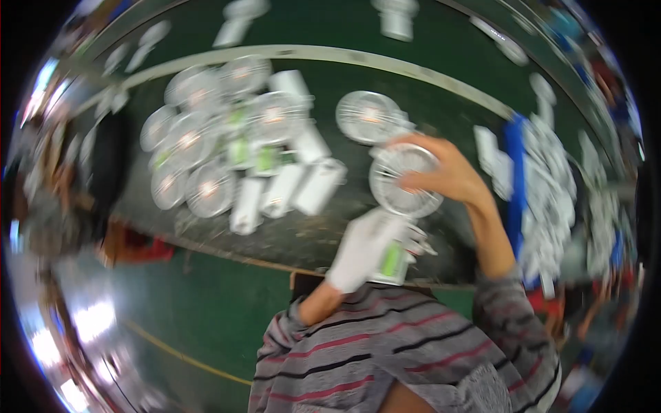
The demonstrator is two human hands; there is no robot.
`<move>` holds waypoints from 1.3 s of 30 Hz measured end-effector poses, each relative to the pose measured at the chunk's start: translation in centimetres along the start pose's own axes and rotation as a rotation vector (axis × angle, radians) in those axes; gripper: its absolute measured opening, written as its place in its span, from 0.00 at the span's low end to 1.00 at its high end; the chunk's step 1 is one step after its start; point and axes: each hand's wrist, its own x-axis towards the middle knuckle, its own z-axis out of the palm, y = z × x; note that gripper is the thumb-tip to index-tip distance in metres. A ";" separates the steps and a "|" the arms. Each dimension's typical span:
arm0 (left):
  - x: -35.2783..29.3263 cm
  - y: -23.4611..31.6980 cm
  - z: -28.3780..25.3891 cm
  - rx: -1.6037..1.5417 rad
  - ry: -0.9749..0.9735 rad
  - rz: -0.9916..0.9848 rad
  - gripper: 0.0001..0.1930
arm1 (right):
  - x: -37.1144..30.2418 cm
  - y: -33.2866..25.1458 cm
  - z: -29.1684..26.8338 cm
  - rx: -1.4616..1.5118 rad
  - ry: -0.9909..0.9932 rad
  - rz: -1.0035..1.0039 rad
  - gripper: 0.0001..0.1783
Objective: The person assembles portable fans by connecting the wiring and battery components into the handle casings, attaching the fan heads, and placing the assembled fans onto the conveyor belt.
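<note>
Head view: reaching forward with bare right hand [444, 165], gripping a round, clear, ribbed disc [406, 199] between thumb and fingers; clasping, just below, a white block [394, 266] in white-gloved left hand [367, 244]. Positioned over the near part of the dark tabletop [313, 237]. Marked with a green patch on the block, too blurred to read.

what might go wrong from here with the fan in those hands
The right hand has its fingers around the round face of the held fan, so a hard squeeze might bend it.
The left hand wears a white glove, so its hold lower on the fan may slip.
A second fan lies just beyond the right hand; a forward push might knock it.
</note>
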 end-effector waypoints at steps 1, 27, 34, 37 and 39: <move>-0.9 -0.5 -0.7 -0.035 0.054 -0.010 0.15 | 0.5 -1.0 1.1 0.019 -0.096 0.104 0.26; -3.1 -5.1 -4.5 0.334 0.501 0.711 0.14 | 3.1 2.0 3.9 -0.054 0.383 -0.452 0.18; -3.8 -3.3 -4.6 -0.159 0.244 0.421 0.12 | 2.8 8.9 1.7 -0.414 0.426 -0.148 0.24; -2.9 -1.9 -2.9 0.004 0.248 0.251 0.12 | 4.4 8.0 4.0 -0.373 0.505 -0.027 0.26; -1.1 -2.2 -1.8 -0.002 0.187 0.162 0.12 | 5.0 8.2 3.4 -0.389 0.454 -0.151 0.29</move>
